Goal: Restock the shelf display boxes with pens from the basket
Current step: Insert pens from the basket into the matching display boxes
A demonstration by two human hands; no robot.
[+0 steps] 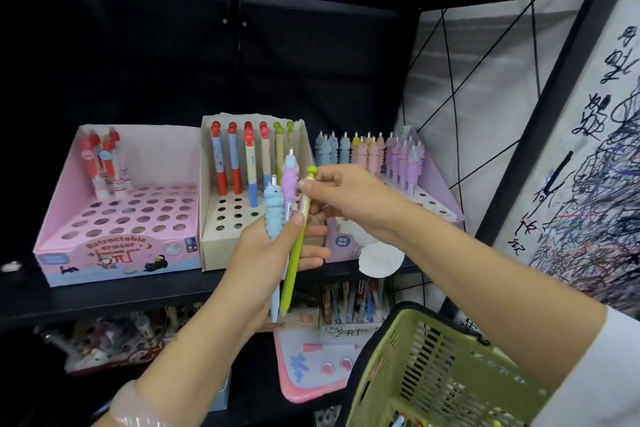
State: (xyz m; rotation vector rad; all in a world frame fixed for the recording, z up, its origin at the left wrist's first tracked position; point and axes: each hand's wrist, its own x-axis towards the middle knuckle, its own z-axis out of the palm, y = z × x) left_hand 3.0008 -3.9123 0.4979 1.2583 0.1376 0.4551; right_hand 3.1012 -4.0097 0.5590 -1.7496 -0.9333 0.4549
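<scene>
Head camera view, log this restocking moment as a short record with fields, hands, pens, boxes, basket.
left hand: grips a bunch of three pens, upright, before the shelf
pens held: blue pen, purple pen, green pen
right hand: fingers pinch the green pen near its top
pink box: left on shelf, few pens at back, most holes bare
cream box: middle, red-topped and green-topped pens at back, front holes bare
lilac box: right, rows of blue, pink, purple pens
basket: green, lower right, hangs at right forearm
</scene>
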